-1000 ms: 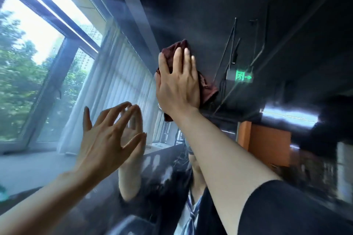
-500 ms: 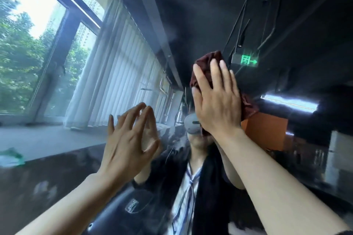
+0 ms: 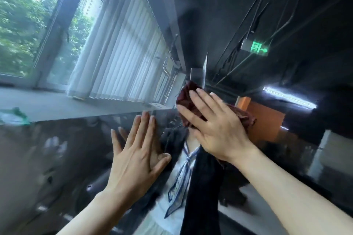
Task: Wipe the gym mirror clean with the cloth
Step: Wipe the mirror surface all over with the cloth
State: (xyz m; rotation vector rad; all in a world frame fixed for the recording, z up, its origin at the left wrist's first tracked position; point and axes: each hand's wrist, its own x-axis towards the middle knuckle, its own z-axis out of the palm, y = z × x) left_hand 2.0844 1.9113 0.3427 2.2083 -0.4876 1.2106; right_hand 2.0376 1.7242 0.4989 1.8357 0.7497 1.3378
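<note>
R hand [image 3: 217, 129] flat, fingers straight, pressing dark red cloth [image 3: 188, 99] vs mirror [image 3: 57, 158]; cloth under palm, edges showing beyond fingertips. L hand [image 3: 135, 156] just beside, fingers spread, flat on glass.

Right hand [image 3: 215, 126] covers most of maroon cloth [image 3: 188, 95]; reflected face hidden behind both. Green object [image 3: 14, 116] at left edge blurred, cropped, unidentifiable.

The cloth [image 3: 191, 99] is showing dark maroon. Right of it, an orange panel [image 3: 265, 118] is glowing and a green exit sign [image 3: 257, 49] is shining; left, pale vertical-striped blinds [image 3: 122, 59] are hanging.
</note>
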